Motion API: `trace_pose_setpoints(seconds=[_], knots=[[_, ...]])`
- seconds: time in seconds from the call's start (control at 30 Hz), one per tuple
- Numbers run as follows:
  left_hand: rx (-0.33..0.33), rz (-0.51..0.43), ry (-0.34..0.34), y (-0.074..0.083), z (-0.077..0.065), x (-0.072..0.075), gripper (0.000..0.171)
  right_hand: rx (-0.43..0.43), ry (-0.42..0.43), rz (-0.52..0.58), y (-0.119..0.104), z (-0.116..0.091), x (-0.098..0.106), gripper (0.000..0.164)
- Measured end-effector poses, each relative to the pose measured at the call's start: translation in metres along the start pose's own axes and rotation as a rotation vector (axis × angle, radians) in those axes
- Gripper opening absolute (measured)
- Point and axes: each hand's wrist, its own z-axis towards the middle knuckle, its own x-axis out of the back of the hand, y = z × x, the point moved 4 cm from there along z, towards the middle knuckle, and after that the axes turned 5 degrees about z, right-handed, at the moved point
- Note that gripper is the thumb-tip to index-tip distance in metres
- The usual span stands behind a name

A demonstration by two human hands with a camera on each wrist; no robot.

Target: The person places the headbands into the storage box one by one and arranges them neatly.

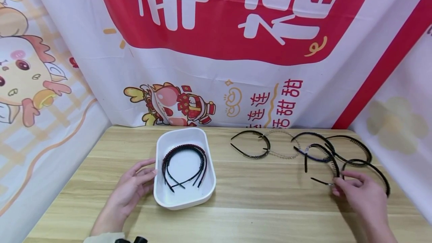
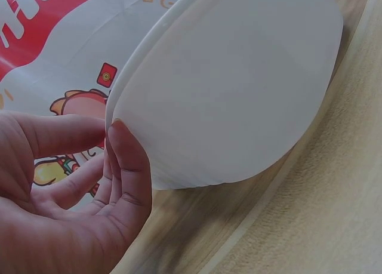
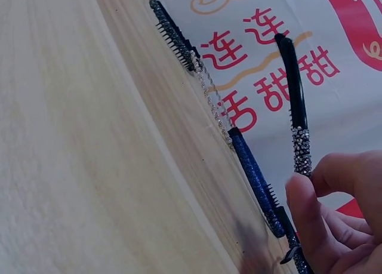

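My left hand (image 1: 133, 188) grips the left rim of a white plastic tray (image 1: 182, 202). In the left wrist view, thumb and fingers pinch that rim, with the tray's outer wall (image 2: 233, 89) beside them. Several black toothed headbands (image 1: 186, 147) lie overlapped inside the tray. At the right, my right hand (image 1: 361, 194) pinches a black toothed headband (image 1: 335, 166) near one end. The right wrist view shows silver rhinestones (image 3: 301, 148) on this headband close to the thumb and finger, its black tip pointing up above the other headbands.
Across the back right of the wooden table (image 1: 249, 213) lie a black headband (image 1: 269, 145), a clear beaded one (image 1: 283, 157), a dark blue one (image 1: 312, 134) and two more dark ones (image 1: 364, 149), partly overlapping. Printed cloth (image 1: 216, 70) hangs behind the table and along its sides.
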Motion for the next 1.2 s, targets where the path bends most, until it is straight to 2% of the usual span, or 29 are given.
trace_pose_setpoints(seconds=[0.27, 0.4, 0.5, 0.7, 0.93, 1.2], knots=[[0.012, 0.001, 0.005, -0.001, 0.0, 0.001, 0.04, 0.0, -0.04, 0.078, -0.001, 0.0, -0.001, 0.069], [0.011, 0.003, 0.005, 0.0, 0.0, 0.001, 0.04, -0.011, -0.058, 0.17, 0.001, 0.0, -0.003, 0.065], [0.008, 0.003, 0.004, 0.0, 0.0, 0.0, 0.04, -0.037, -0.074, 0.262, 0.003, 0.0, -0.004, 0.056], [0.001, 0.005, 0.002, 0.0, -0.001, 0.0, 0.039, -0.086, -0.08, 0.393, 0.007, 0.001, -0.004, 0.024], [0.002, 0.005, 0.001, 0.0, -0.001, 0.0, 0.038, -0.136, -0.083, 0.582, 0.01, 0.0, -0.005, 0.028], [0.003, 0.011, 0.004, -0.001, -0.001, 0.0, 0.041, -0.166, -0.1, 0.674, 0.01, -0.002, -0.004, 0.026]])
